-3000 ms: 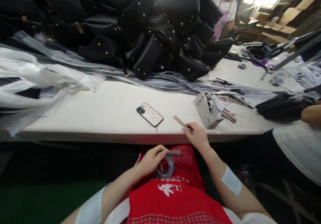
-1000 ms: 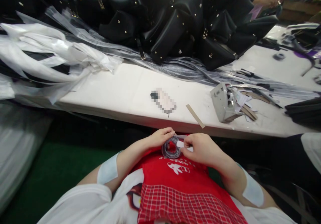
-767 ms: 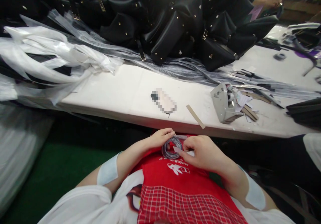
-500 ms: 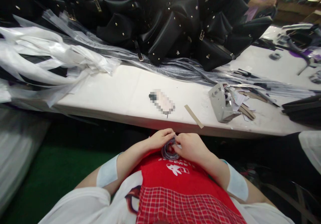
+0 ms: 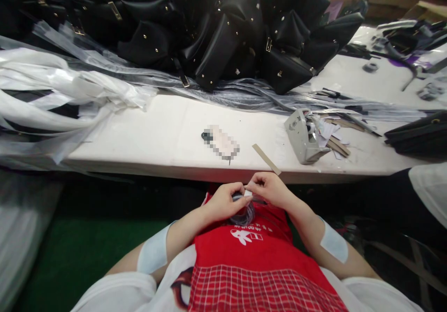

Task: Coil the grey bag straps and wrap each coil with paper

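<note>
My left hand [image 5: 223, 202] is closed around a coiled grey strap in clear wrap [image 5: 242, 215], held against my red apron [image 5: 251, 256] just below the table edge. My right hand [image 5: 270, 190] pinches a small white tag [image 5: 248, 193] at the top of the coil, touching the left hand's fingers. A phone [image 5: 220, 143] lies on the white table [image 5: 157, 135] in front of me, with a thin tan card strip [image 5: 266, 159] to its right.
A heap of black handbags [image 5: 223, 28] fills the table's far side. Crumpled clear and white plastic bags [image 5: 59, 98] lie at the left. A grey box of paper scraps [image 5: 303, 137] stands at the right, beside another person's white sleeve [image 5: 431, 191].
My right hand left the card strip on the table and came down to the coil in my lap. Both hands have since risen slightly, the right now pinching a white tag at the coil.
</note>
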{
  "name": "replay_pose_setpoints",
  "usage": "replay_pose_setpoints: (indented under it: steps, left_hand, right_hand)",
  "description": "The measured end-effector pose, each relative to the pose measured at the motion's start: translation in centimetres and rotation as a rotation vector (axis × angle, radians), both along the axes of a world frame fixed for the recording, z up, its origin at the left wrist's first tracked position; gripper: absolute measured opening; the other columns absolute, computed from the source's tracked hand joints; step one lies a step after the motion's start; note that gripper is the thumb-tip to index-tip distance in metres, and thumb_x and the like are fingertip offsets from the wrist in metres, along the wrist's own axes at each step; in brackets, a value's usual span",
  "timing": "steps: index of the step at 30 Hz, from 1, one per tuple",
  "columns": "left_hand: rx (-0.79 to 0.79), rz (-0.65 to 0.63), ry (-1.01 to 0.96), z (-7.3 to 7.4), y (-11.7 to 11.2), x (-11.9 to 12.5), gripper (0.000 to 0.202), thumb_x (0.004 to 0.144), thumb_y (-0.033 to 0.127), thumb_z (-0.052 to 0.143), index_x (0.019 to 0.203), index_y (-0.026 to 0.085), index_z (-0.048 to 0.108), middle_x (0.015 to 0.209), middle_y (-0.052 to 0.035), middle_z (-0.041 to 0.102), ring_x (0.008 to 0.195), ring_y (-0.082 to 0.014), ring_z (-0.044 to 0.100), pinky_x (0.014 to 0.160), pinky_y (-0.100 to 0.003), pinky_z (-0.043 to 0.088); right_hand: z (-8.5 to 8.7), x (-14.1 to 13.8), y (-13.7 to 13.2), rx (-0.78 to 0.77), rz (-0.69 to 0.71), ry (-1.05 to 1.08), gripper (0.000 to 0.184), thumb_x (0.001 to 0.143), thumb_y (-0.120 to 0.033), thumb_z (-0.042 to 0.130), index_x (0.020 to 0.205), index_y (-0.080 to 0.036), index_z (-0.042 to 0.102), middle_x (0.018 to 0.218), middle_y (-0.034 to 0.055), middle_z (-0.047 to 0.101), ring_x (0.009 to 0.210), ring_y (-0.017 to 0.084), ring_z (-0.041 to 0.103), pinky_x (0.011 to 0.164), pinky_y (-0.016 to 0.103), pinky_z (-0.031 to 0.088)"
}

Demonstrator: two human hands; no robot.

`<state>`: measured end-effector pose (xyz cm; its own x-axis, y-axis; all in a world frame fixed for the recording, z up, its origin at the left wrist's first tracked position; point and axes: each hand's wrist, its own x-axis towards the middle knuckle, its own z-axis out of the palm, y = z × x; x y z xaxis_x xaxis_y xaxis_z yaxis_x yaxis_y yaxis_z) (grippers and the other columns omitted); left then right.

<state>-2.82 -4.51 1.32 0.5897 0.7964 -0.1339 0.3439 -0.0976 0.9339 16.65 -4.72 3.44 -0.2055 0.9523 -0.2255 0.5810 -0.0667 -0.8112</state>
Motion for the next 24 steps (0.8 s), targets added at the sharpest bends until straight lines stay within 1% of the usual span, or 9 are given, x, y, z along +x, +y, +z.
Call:
replay_pose_setpoints:
  steps: [2,5,7,10,12,15,18,22,24]
  left_hand:
    - [-0.013,0.033,-0.003,0.0,-0.5,0.0,0.027,0.083,0.040,0.059,0.070,0.017,0.056,0.066,0.0019,0.058,0.062,-0.0115,0.049,0.061,-0.023,0.038]
    - [-0.028,0.035,-0.061,0.3,-0.9,-0.2,0.025,0.085,0.038,0.057,0.072,0.017,0.057,0.071,-0.0001,0.062,0.066,-0.0132,0.054,0.066,-0.024,0.042]
    - [0.016,0.021,-0.104,0.6,-1.1,-0.4,0.023,0.086,0.036,0.057,0.072,0.018,0.057,0.078,-0.0016,0.061,0.074,-0.0145,0.056,0.074,-0.025,0.043]
    - [0.091,0.066,-0.108,0.9,-1.2,-0.7,0.020,0.084,0.034,0.059,0.072,0.018,0.059,0.092,-0.0041,0.057,0.087,-0.0163,0.056,0.084,-0.027,0.043]
    - [0.066,0.123,-0.070,0.8,-1.1,-0.8,0.019,0.083,0.035,0.060,0.073,0.018,0.060,0.094,-0.0043,0.055,0.089,-0.0169,0.055,0.084,-0.028,0.042]
    - [-0.152,0.144,-0.074,0.3,-0.9,-0.6,0.018,0.081,0.034,0.059,0.072,0.018,0.056,0.079,-0.0014,0.056,0.074,-0.0152,0.054,0.070,-0.027,0.043]
    - [-0.350,0.178,-0.131,0.0,-0.7,-0.3,0.016,0.075,0.028,0.060,0.068,0.018,0.050,0.065,0.0017,0.056,0.060,-0.0122,0.050,0.058,-0.024,0.039]
    - [-0.303,0.239,-0.070,0.6,-0.7,-0.1,0.012,0.069,0.024,0.062,0.069,0.017,0.052,0.065,0.0022,0.057,0.060,-0.0113,0.048,0.058,-0.023,0.038]
    - [-0.242,0.241,-0.034,1.1,-0.8,0.0,0.015,0.068,0.025,0.064,0.073,0.017,0.052,0.068,0.0019,0.059,0.062,-0.0121,0.050,0.059,-0.023,0.038]
  right_hand:
    - [-1.4,0.3,-0.2,-0.071,-0.044,0.084,0.036,0.081,-0.048,0.061,0.067,-0.015,0.065,0.055,-0.0019,0.058,0.052,0.011,0.047,0.050,0.023,0.033]
    - [-3.1,0.4,-0.9,-0.294,-0.100,0.271,0.054,0.084,-0.062,0.049,0.064,-0.014,0.063,0.054,-0.0005,0.057,0.050,0.012,0.048,0.050,0.024,0.036]
    - [-3.9,0.0,-1.4,-0.421,-0.101,0.416,0.055,0.078,-0.066,0.055,0.067,-0.013,0.064,0.059,0.0009,0.061,0.054,0.012,0.050,0.054,0.025,0.039]
    - [-4.3,-1.0,-2.2,-0.428,-0.178,0.586,0.046,0.068,-0.059,0.071,0.075,-0.013,0.067,0.067,0.0013,0.065,0.058,0.012,0.052,0.057,0.025,0.041]
    - [-4.2,-1.4,-2.4,-0.365,-0.244,0.606,0.041,0.068,-0.052,0.074,0.074,-0.013,0.068,0.066,0.0016,0.065,0.056,0.012,0.051,0.056,0.025,0.040]
    - [-3.8,-1.4,-2.2,-0.265,-0.250,0.496,0.035,0.069,-0.047,0.075,0.071,-0.012,0.071,0.063,0.0022,0.065,0.054,0.012,0.051,0.053,0.024,0.038]
    - [-2.8,-1.1,-1.8,-0.306,-0.213,0.508,0.034,0.069,-0.045,0.074,0.071,-0.011,0.072,0.062,0.0026,0.066,0.053,0.012,0.052,0.052,0.024,0.038]
    - [-1.0,-0.6,-1.6,-0.416,-0.120,0.696,0.032,0.076,-0.044,0.065,0.079,-0.013,0.074,0.070,0.0055,0.070,0.067,0.018,0.062,0.064,0.027,0.046]
    - [-0.7,-0.5,-1.5,-0.404,-0.080,0.639,0.028,0.074,-0.040,0.068,0.081,-0.013,0.074,0.073,0.0054,0.071,0.068,0.017,0.062,0.064,0.027,0.046]
